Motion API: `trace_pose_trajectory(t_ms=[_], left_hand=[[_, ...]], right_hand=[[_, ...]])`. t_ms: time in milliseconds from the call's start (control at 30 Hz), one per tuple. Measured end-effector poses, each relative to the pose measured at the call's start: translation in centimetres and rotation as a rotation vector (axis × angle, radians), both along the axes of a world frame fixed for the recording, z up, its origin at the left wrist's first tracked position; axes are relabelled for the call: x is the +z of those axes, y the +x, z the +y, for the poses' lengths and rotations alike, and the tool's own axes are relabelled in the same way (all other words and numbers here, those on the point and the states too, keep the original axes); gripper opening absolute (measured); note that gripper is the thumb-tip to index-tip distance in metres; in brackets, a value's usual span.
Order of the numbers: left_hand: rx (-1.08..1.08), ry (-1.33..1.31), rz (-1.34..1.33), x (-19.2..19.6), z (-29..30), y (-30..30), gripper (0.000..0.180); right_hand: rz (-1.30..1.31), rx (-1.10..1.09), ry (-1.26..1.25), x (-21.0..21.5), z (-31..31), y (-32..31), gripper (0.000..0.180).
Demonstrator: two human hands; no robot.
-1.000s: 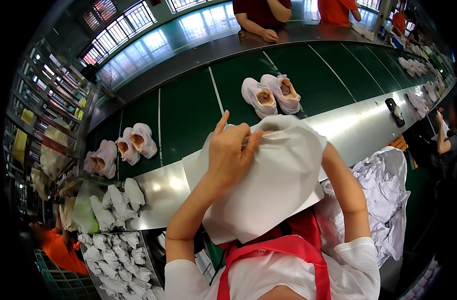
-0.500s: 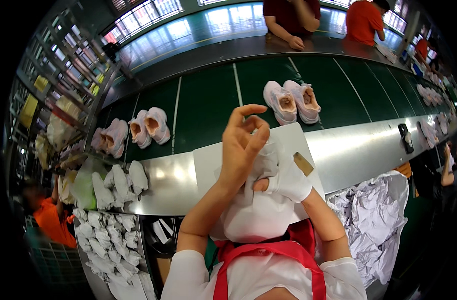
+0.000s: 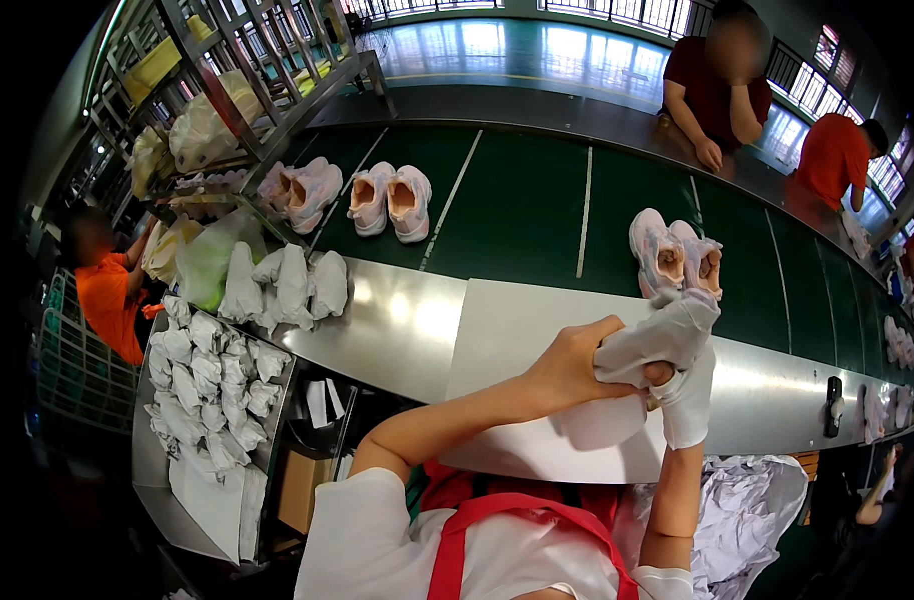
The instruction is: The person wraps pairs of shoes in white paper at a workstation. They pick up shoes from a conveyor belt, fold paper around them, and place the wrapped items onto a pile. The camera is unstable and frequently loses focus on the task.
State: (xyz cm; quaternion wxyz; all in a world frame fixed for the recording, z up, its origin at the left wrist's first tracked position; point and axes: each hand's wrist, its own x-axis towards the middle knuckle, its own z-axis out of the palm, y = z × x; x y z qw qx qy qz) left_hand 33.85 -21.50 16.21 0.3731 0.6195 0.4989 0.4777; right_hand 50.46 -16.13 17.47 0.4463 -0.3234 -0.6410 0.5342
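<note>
A long wad of white paper [image 3: 667, 335] is held over the metal counter, tilted up to the right. My left hand [image 3: 577, 365], bare, is closed around its lower left part. My right hand [image 3: 685, 395], in a white glove with the thumb tip bare, grips it from below and the right; its other fingers are mostly hidden. Under both hands lies white sheet material [image 3: 512, 325] on the counter. Just beyond the wad, a pair of pale pink sneakers [image 3: 657, 250] stands on the green conveyor belt, partly covered by the wad.
More sneakers [image 3: 409, 205] stand on the belt at the left. Several paper wads [image 3: 295, 285] lie on the counter's left end, and others fill a metal bin [image 3: 147, 510]. Loose crumpled paper [image 3: 742, 505] sits at the lower right. Co-workers are across the belt and at far left.
My left hand has come down from above the paper and closed on it. Both hands and the wad have moved right toward the sneakers. The view has shifted too.
</note>
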Motion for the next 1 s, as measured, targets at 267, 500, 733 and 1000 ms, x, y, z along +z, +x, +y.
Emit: trace_pose_trajectory(t_ms=[267,500,733,1000], left_hand=[[-0.087,-0.009,-0.178,-5.3,1.8,-1.9,0.107],[-0.511,-0.543,-1.165,-3.6,3.1,-3.2,0.082],[-0.404,-0.737,-0.903,-3.8,3.1,-1.6,0.060],[-0.130,-0.374,-1.146,-4.8,1.2,-1.0,0.062]], right_hand=[[0.091,-0.239,0.329,0.7,0.5,3.2,0.031],[-0.315,0.535,1.578,2.3,-3.2,-2.4,0.028],[-0.320,0.636,1.101,1.0,-1.9,-2.4,0.031],[-0.155,-0.184,0.420,-1.6,-2.4,-2.2,0.055]])
